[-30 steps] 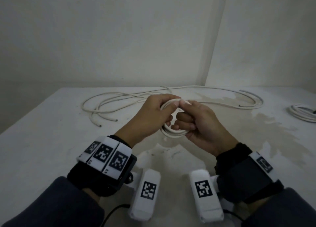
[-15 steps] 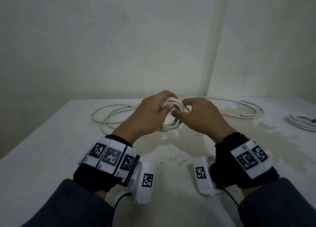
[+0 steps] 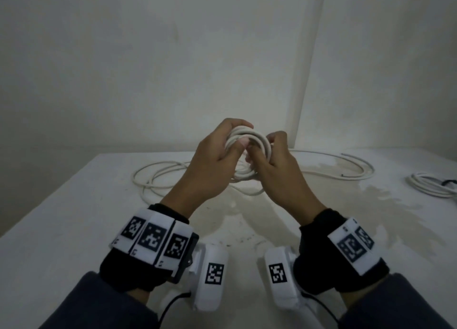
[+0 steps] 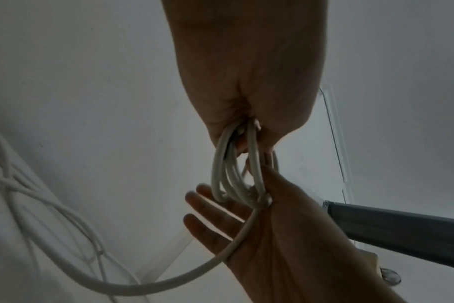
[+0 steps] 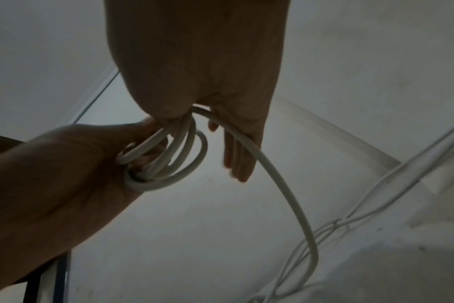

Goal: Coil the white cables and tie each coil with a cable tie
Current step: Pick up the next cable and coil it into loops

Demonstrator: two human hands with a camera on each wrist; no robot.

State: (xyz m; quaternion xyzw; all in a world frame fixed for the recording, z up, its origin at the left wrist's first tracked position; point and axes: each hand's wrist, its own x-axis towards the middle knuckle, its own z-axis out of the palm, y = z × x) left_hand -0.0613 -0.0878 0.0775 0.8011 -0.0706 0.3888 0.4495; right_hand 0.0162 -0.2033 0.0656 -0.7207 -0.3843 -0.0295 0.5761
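Observation:
Both hands hold a small coil of white cable in the air above the white table. My left hand grips the coil's left side, fingers curled round the loops. My right hand pinches the right side under its thumb. Its other fingers point straight out. The cable's free run leaves the right palm and drops to the table. It joins the loose white cable lying behind the hands.
A long cable loop curves across the table's far right. A coiled white cable with a dark tie lies at the right edge. Walls meet in a corner just behind the table.
Both hands have lifted the coil up from just above the table. My right hand has shifted from the coil's near side to its right side, and its fingers have straightened.

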